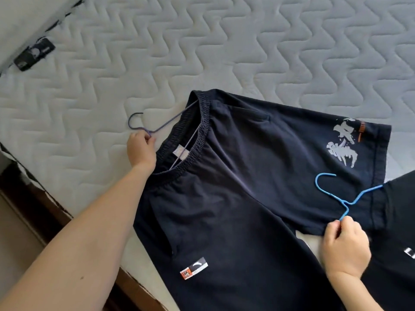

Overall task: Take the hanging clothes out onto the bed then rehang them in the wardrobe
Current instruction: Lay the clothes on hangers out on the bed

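Dark navy shorts [242, 180] lie spread on the white quilted mattress [202, 52], waistband toward the left. A purple wire hanger [143, 129] runs into the waistband, and my left hand [141, 151] pinches its neck just below the hook. A blue wire hanger [336, 196] lies over the shorts' right leg and leads into a black garment [395, 232] at the right edge. My right hand [344, 245] grips the blue hanger's neck.
The mattress edge and a dark wooden bed frame [51, 212] run diagonally along the lower left. A black label [33, 53] sits on the mattress at the upper left. Bare mattress fills the top of the view.
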`<state>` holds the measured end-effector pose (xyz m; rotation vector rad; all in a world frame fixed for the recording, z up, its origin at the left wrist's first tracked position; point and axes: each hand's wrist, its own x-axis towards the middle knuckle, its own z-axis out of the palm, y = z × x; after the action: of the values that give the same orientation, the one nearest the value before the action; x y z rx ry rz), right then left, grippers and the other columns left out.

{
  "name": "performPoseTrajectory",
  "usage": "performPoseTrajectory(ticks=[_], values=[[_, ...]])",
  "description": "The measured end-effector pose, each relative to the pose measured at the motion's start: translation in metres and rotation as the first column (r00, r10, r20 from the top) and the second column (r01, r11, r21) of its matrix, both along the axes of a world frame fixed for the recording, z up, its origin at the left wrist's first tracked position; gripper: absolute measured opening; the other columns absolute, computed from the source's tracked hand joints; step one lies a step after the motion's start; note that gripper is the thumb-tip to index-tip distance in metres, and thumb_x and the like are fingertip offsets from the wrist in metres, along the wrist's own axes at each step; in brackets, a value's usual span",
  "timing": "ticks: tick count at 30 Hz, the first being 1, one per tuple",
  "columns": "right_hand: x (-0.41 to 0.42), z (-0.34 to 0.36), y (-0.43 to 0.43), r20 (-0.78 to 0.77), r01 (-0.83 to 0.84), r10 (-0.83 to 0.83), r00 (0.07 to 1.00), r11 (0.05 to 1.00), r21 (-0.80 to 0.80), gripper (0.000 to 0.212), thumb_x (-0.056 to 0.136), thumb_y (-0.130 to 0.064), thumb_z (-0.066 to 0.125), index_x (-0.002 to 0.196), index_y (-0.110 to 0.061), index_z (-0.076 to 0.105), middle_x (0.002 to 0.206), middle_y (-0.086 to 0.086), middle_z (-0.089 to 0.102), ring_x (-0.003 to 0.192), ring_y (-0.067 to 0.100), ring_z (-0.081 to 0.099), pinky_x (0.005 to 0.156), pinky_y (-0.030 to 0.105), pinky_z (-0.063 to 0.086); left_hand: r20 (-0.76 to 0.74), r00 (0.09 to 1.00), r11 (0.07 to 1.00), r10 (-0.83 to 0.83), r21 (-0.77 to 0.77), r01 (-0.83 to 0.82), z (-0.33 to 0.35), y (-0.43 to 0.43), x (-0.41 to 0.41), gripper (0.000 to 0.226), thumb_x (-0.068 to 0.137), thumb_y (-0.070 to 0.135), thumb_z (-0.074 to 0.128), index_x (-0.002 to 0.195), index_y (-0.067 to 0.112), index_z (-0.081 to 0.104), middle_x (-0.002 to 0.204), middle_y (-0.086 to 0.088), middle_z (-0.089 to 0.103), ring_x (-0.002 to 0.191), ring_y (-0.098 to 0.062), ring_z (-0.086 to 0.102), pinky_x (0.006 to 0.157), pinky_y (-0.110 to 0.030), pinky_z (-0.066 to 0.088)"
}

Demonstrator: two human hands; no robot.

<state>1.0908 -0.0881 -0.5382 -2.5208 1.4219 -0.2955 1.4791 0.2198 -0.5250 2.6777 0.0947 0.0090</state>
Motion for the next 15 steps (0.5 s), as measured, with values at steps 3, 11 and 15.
performPoseTrajectory(ticks=[3, 11, 15], values=[[0.003, 0.012, -0.007, -0.090, -0.013, 0.023, 0.996, 0.994, 0.104, 0.023, 0.089, -0.022, 0.039, 0.073, -0.005, 0.041, 0.076, 0.016, 0.054, 0.068, 0.038, 0.051, 0.056, 0.038, 0.036, -0.088, 0.990, 0.990, -0.113, 0.079, 0.120, 0.006, 0.005, -0.002, 0.020, 0.092, 0.014, 0.054, 0.096, -0.003, 0.064, 0.103, -0.026, 0.062, 0.097, -0.042, 0.057, 0.084, -0.043, 0.043], [-0.006, 0.111, -0.018, 0.063, 0.090, -0.167, 0.984, 0.767, 0.636, 0.021, 0.096, -0.027, 0.045, 0.104, -0.011, 0.056, 0.095, 0.006, 0.062, 0.090, 0.026, 0.055, 0.077, 0.036, 0.037, -0.196, 0.972, 0.981, -0.131, -0.164, 0.099, 0.120, -0.012, -0.100, 0.031, 0.094, 0.026, 0.051, 0.112, 0.005, 0.063, 0.115, -0.013, 0.065, 0.111, -0.033, 0.058, 0.087, -0.039, 0.043], [-0.056, 0.216, 0.002, 0.375, -0.062, -0.312, 0.873, 0.691, 0.720, 0.018, 0.098, -0.019, 0.046, 0.100, -0.021, 0.064, 0.094, 0.001, 0.068, 0.092, 0.019, 0.065, 0.083, 0.036, 0.050, -0.181, 0.957, 0.869, -0.228, -0.481, 0.116, 0.233, -0.032, -0.207, 0.025, 0.097, 0.026, 0.050, 0.118, 0.018, 0.063, 0.114, 0.003, 0.068, 0.108, -0.014, 0.062, 0.092, -0.028, 0.045]])
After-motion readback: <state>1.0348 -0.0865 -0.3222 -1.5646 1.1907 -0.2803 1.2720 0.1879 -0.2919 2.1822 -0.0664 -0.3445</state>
